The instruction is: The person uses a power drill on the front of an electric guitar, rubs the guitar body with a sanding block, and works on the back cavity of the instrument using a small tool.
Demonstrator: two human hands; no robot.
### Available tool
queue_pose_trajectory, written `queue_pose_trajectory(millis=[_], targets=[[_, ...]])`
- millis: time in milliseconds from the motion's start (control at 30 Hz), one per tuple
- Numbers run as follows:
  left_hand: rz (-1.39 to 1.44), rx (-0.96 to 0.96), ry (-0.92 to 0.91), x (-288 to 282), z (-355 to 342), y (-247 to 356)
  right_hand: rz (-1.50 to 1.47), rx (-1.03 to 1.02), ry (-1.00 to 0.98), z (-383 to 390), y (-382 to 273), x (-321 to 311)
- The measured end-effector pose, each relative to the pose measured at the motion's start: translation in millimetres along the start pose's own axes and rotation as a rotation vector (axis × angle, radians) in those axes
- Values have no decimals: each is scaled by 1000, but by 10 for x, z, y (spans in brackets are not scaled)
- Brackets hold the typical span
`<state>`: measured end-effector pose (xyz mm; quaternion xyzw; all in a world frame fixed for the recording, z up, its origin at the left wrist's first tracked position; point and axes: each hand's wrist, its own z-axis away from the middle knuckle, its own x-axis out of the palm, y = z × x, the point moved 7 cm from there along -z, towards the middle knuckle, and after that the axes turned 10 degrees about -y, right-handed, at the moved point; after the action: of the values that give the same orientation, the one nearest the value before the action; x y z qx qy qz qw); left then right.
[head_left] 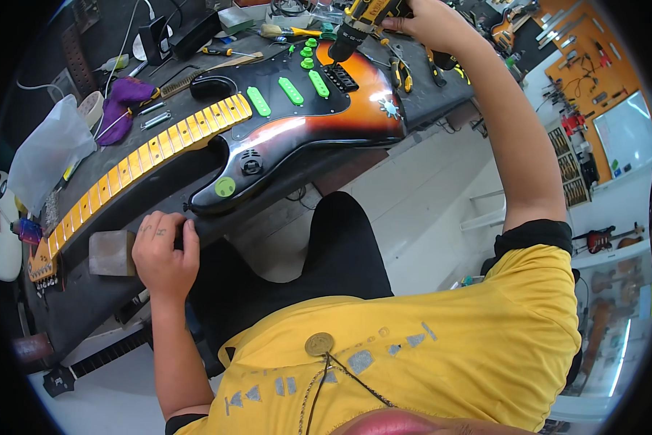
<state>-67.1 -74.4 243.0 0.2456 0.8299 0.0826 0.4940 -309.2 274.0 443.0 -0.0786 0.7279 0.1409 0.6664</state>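
In my right hand (421, 22) is a yellow-and-black cordless drill (366, 20), gripped by its handle. The drill's nose points down at the black bridge (339, 77) of a sunburst electric guitar (304, 138), touching or just above it; the tip is too small to tell. Bright green pickup covers (290, 91) and knobs (308, 52) stand out on the dark pickguard. The maple neck (137, 161) runs toward the lower left. My left hand (168, 254) rests by the bench edge beside a grey block (112, 254), fingers bent, thumb apart, nothing visible in it.
Pliers (400, 74), a paintbrush (289, 31) and a screwdriver (228, 52) lie behind the guitar. A purple cloth (125, 109) and a translucent bag (50, 148) are at the left. Below the bench's near edge shows another guitar neck (108, 355). Tools hang on an orange board (594, 65).
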Motion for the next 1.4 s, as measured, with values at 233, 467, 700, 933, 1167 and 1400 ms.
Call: queue_pose_trajectory(millis=[233, 467, 700, 933, 1167, 1400], targets=[[-19, 16, -1, 28, -4, -15, 106, -83, -32, 6, -6, 36], [-2, 2, -1, 14, -13, 11, 187, 17, 222, 10, 57, 64], [-24, 16, 3, 12, -9, 17, 205, 14, 216, 45, 32, 52], [-15, 6, 3, 18, -5, 15, 211, 57, 222, 53, 36, 50], [-27, 37, 16, 15, -14, 20, 168, 25, 201, 108, -4, 22], [-29, 14, 3, 33, 1, 0, 76, 12, 217, 160, -79, 7]])
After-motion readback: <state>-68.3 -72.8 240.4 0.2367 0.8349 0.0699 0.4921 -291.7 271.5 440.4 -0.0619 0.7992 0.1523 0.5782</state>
